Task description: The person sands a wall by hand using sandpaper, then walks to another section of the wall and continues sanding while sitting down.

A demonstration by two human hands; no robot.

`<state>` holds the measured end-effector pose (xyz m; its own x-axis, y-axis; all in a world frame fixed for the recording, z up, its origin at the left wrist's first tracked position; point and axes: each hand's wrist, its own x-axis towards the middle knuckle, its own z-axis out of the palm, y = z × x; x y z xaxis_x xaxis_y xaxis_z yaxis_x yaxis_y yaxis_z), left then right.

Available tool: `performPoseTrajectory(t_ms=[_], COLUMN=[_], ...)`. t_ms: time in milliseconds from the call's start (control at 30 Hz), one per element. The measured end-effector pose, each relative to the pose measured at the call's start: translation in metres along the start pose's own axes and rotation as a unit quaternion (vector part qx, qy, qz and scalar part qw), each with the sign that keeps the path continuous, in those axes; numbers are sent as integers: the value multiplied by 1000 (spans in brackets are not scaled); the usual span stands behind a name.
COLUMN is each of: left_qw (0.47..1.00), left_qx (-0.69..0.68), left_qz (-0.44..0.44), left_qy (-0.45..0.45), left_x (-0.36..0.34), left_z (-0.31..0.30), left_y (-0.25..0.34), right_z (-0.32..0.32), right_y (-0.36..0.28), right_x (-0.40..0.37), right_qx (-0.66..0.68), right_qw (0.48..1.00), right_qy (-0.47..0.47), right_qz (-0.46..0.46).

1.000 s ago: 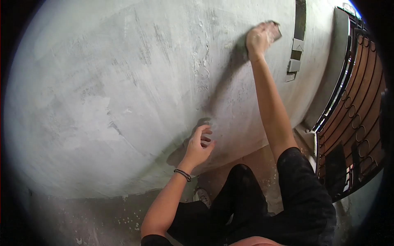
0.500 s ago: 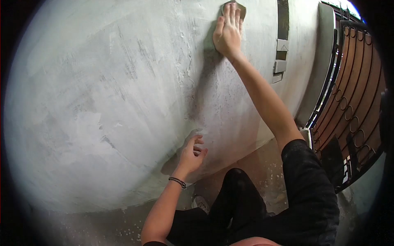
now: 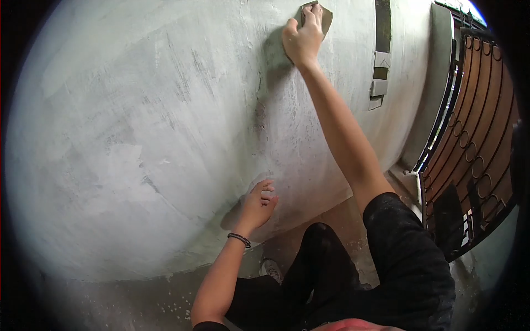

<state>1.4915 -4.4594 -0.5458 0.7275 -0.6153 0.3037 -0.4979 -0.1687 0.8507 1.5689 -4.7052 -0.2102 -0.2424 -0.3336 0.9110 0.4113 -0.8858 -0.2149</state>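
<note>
High on the plastered wall [image 3: 165, 138], my right hand [image 3: 305, 37] presses a folded brownish sheet, perhaps sandpaper, [image 3: 328, 21] against the surface, its fingers bent over it. The arm is stretched up and forward. Lower down, my left hand [image 3: 258, 207] is near the wall with nothing in it, its fingers loosely curled and apart; a dark band circles that wrist. Rough streaks and uneven patches of plaster mark the wall between and left of the hands.
Right of my right hand, a narrow vertical recess [image 3: 382, 33] in the wall holds small grey blocks [image 3: 379, 87]. A dark metal gate [image 3: 469, 132] with brown panels stands at the far right. Below is a speckled floor [image 3: 160, 300], with my shoe [image 3: 271, 268] near the wall.
My right hand has shifted slightly left, and its fingers, flat on the sheet before, are now bent around it. My left hand has hardly moved.
</note>
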Motion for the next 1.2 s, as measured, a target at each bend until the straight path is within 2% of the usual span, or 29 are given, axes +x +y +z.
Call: performPoseTrajectory(t_ms=[67, 133, 267, 333, 433, 567, 633, 767, 900, 967, 1100, 1167, 1200], left_qw=[1000, 1000, 1000, 1000, 1000, 1000, 999, 999, 998, 998, 998, 999, 999], left_qx=[-7, 2, 9, 0, -5, -8, -8, -5, -28, -27, -25, -17, -14], left_qz=[6, -2, 9, 4, 5, 2, 0, 4, -13, -15, -12, -13, -13], left_qy=[10, 7, 16, 3, -6, -18, -32, -34, -56, -58, -48, -44, -42], left_x=[-1, -2, -1, -1, -2, -2, -2, -4, -3, -3, -1, 0, 0], left_z=[-3, -5, 1, 2, 1, 1, -1, -4, -4, -4, -3, -3, -2], left_y=[2, 10, 8, 9, 14, 11, 13, 18, 16, 15, 15, 15, 16], right_z=[-16, -18, -28, -32, -41, -54, -55, -58, -58, -60, -53, -46, -43], right_y=[12, 21, 35, 42, 49, 47, 49, 51, 53, 48, 56, 46, 41], right_x=[-1, -1, -1, 1, 5, 5, 4, 9, 12, 15, 14, 6, 3], right_qx=[47, 51, 50, 28, 54, 69, 101, 114, 117, 76, 92, -10, -9], right_qw=[997, 997, 993, 986, 974, 971, 966, 963, 958, 962, 963, 971, 971], right_qy=[-27, -14, -69, -108, -160, -187, -180, -206, -211, -224, -237, -217, -217], right_qz=[-50, -60, -78, -126, -149, -128, -155, -133, -156, -134, -86, -104, -101])
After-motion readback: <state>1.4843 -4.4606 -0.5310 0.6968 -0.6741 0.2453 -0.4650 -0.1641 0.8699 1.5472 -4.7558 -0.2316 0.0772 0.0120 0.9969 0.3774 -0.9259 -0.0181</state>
